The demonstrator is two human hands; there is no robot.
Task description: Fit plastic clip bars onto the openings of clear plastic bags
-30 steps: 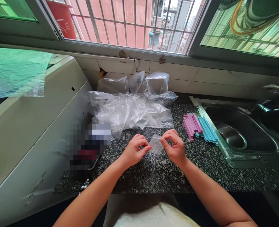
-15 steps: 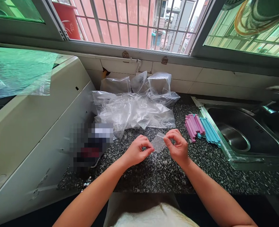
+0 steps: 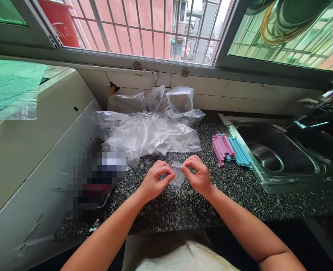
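My left hand (image 3: 154, 180) and my right hand (image 3: 198, 175) together pinch a small clear plastic bag (image 3: 177, 175) just above the speckled black granite counter (image 3: 183, 205). Each hand grips one side of the bag with thumb and forefinger, and the hands are close together. Behind them lies a heap of larger clear plastic bags (image 3: 149, 130). A bundle of pink sticks (image 3: 221, 147) and blue sticks (image 3: 239, 150) lies to the right of the hands, next to the sink.
A steel sink (image 3: 273, 154) is set into the counter at the right. A large white appliance (image 3: 34, 150) stands at the left, with a blurred object (image 3: 99, 177) against it. A barred window (image 3: 144, 26) runs along the back wall.
My hands have drawn closer together on the small bag, which looks more folded. The view has shifted slightly to the right.
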